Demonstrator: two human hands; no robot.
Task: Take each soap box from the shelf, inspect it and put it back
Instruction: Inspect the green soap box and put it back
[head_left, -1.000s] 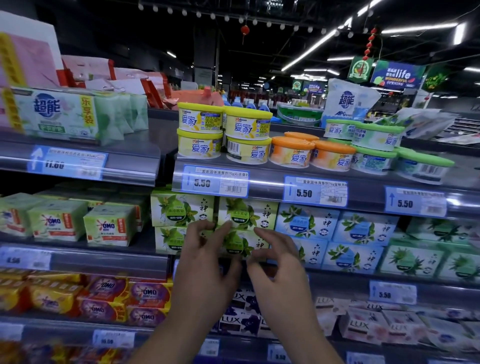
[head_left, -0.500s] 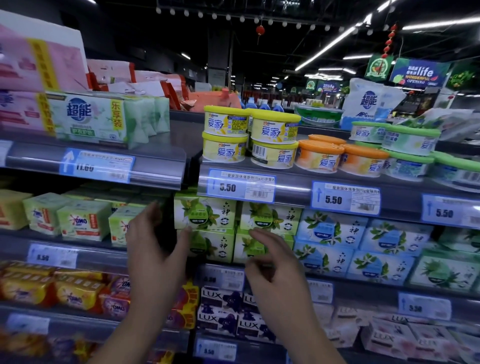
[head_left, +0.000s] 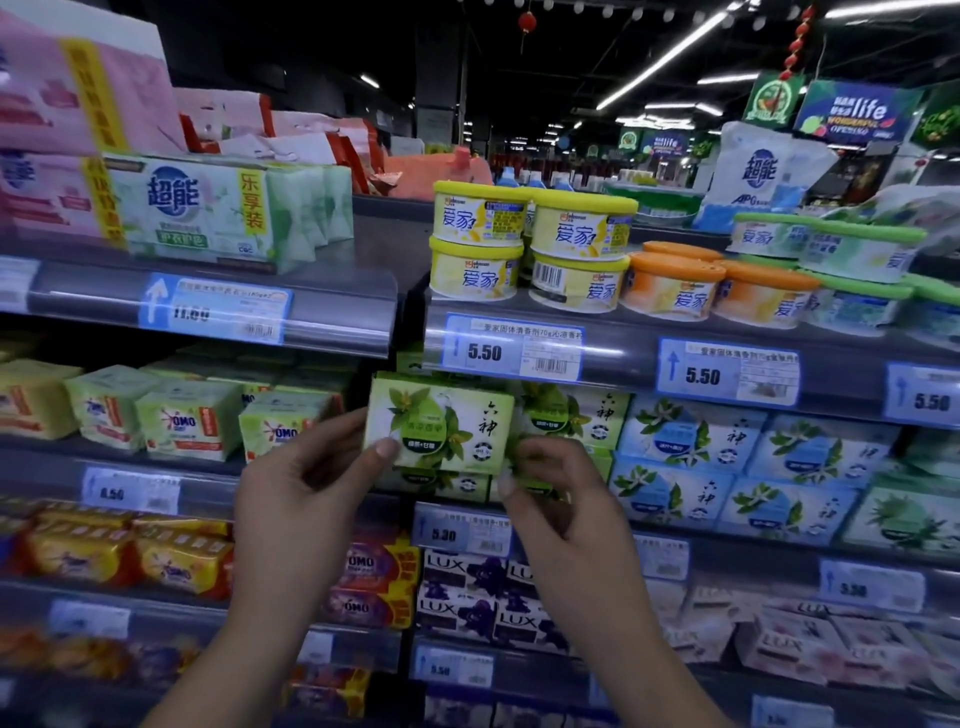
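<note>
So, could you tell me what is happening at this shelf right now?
A person is holding a green soap box in front of the shelf with both hands. The left hand grips its left end, thumb on the front face, and the right hand pinches its lower right corner. The printed front faces the camera, so it looks like the inspection stage. More green soap boxes sit behind it, with blue soap boxes to the right under the 5.50 price tags.

Glossy printed cardboard on the green soap box (head_left: 439, 423); just above it, the shelf rail (head_left: 623, 358) shows smooth, shiny clear plastic.
</note>
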